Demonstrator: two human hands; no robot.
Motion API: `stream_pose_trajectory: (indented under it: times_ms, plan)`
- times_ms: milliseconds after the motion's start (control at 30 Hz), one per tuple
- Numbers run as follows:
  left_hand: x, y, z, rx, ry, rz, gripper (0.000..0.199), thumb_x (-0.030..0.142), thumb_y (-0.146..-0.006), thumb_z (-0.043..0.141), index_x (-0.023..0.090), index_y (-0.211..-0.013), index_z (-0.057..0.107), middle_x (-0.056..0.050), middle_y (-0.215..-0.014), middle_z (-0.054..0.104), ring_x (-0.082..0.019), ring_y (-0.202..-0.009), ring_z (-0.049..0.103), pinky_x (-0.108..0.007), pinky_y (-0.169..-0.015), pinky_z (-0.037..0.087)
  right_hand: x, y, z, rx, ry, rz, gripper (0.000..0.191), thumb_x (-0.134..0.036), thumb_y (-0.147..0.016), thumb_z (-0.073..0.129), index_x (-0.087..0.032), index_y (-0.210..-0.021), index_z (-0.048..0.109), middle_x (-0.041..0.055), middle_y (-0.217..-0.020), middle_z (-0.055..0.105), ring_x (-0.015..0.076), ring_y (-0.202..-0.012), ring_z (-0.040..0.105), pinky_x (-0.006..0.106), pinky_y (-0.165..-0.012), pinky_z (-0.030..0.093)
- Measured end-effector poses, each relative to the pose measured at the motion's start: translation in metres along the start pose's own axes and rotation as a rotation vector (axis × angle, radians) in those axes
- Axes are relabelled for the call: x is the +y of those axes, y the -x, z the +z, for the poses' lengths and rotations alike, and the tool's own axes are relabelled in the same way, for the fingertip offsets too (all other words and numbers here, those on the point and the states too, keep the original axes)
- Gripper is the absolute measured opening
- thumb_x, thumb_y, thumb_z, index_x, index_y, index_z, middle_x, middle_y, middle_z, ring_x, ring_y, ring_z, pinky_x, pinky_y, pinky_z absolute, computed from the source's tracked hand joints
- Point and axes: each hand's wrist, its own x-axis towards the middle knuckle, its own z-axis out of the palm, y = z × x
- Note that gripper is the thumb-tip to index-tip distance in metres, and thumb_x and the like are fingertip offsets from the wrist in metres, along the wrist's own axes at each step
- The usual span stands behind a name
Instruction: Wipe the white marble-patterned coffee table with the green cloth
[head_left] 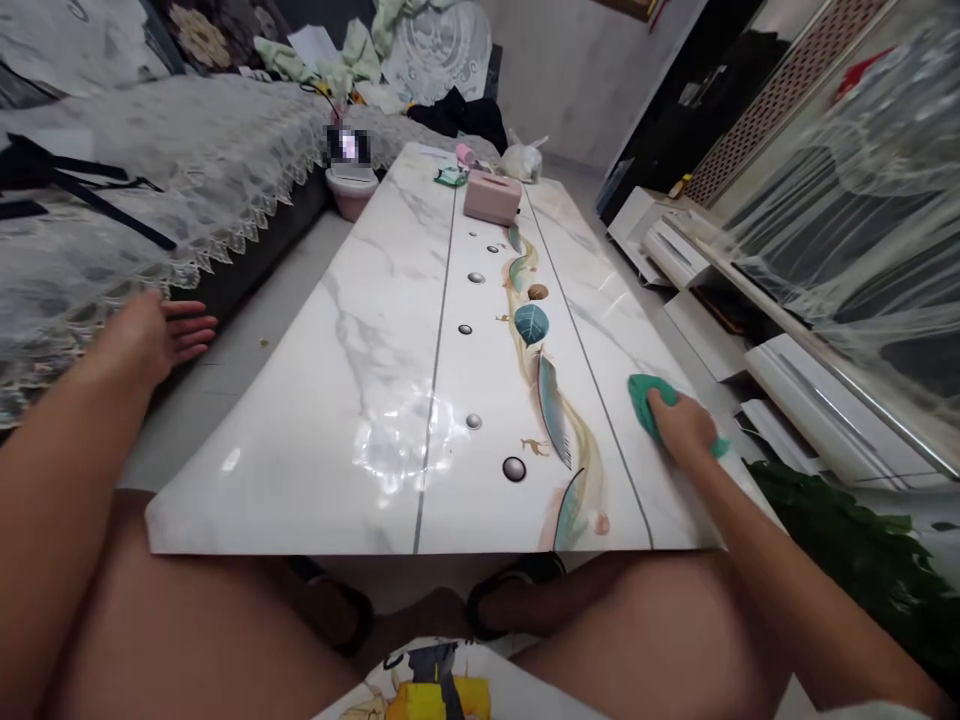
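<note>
A green cloth [646, 400] is bunched under my right hand [682, 428], which presses it on the right side of the white marble-patterned table [300, 430]. Part of the cloth sticks out past the far side of the hand. My left hand [166, 335] hangs in the air left of the table, beside the sofa edge, with its fingers spread and nothing in it. Down the table's middle runs a printed band of leaves and feathers. On its far half stands a pink box [492, 197].
A lace-covered sofa [187, 150] lines the left. Near the table's far end are a green packet [450, 177], a pink bin [352, 192] and a plastic bag [521, 162]. White drawers [817, 400] and a leafy plant [847, 540] flank the right.
</note>
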Motion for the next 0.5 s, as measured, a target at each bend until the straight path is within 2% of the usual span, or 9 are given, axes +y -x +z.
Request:
stream_pose_trajectory:
  times_ms: [67,167,267,367,433,500]
  plan:
    - [0.0,-0.002,-0.001,-0.019,0.026,0.021,0.038,0.029,-0.105,0.02,0.017,-0.089,0.053,-0.005,-0.076,0.059,-0.016,-0.062,0.058,-0.025,-0.058,0.046,-0.036,0.049,-0.003,-0.053,-0.017,-0.165,0.053,-0.057,-0.1,0.047,-0.019,-0.124,0.074,0.0168,-0.109,0.073,0.0306,-0.1,0.067,0.035,-0.076,0.044]
    - [-0.002,-0.005,-0.004,-0.043,0.065,0.036,0.04,0.032,-0.105,0.019,0.018,-0.092,0.054,-0.006,-0.08,0.062,-0.016,-0.068,0.06,-0.026,-0.064,0.047,-0.106,0.141,-0.01,-0.144,-0.044,-0.478,0.048,-0.057,-0.1,0.046,-0.022,-0.117,0.075,0.012,-0.099,0.075,0.0284,-0.095,0.068,0.033,-0.077,0.043]
    - [-0.006,-0.007,-0.006,-0.043,0.097,0.047,0.046,0.039,-0.106,0.014,0.018,-0.095,0.053,-0.008,-0.085,0.065,-0.018,-0.072,0.061,-0.028,-0.069,0.047,-0.185,0.242,-0.017,-0.25,-0.095,-0.893,0.046,-0.057,-0.1,0.047,-0.021,-0.106,0.075,0.0085,-0.088,0.074,0.0259,-0.087,0.068,0.035,-0.082,0.043]
    - [-0.008,-0.008,-0.004,-0.032,0.111,0.045,0.055,0.047,-0.105,0.007,0.019,-0.095,0.054,-0.01,-0.088,0.065,-0.019,-0.072,0.06,-0.03,-0.072,0.045,-0.26,0.332,-0.019,-0.348,-0.191,-1.295,0.048,-0.061,-0.1,0.045,-0.023,-0.107,0.073,0.004,-0.09,0.075,0.0231,-0.085,0.068,0.037,-0.088,0.044]
    - [-0.008,-0.007,-0.004,-0.032,0.115,0.047,0.057,0.049,-0.104,0.005,0.019,-0.095,0.054,-0.011,-0.091,0.066,-0.019,-0.072,0.06,-0.031,-0.072,0.045,-0.3,0.376,-0.017,-0.388,-0.241,-1.477,0.051,-0.063,-0.1,0.042,-0.023,-0.109,0.072,0.0028,-0.097,0.076,0.0224,-0.088,0.068,0.038,-0.09,0.044]
    - [-0.008,-0.006,-0.005,-0.05,0.113,0.057,0.056,0.048,-0.104,0.007,0.019,-0.095,0.054,-0.012,-0.093,0.067,-0.019,-0.072,0.06,-0.03,-0.07,0.044,-0.329,0.4,-0.016,-0.423,-0.251,-1.596,0.053,-0.065,-0.099,0.042,-0.022,-0.109,0.072,0.0029,-0.098,0.077,0.0225,-0.089,0.069,0.038,-0.09,0.044]
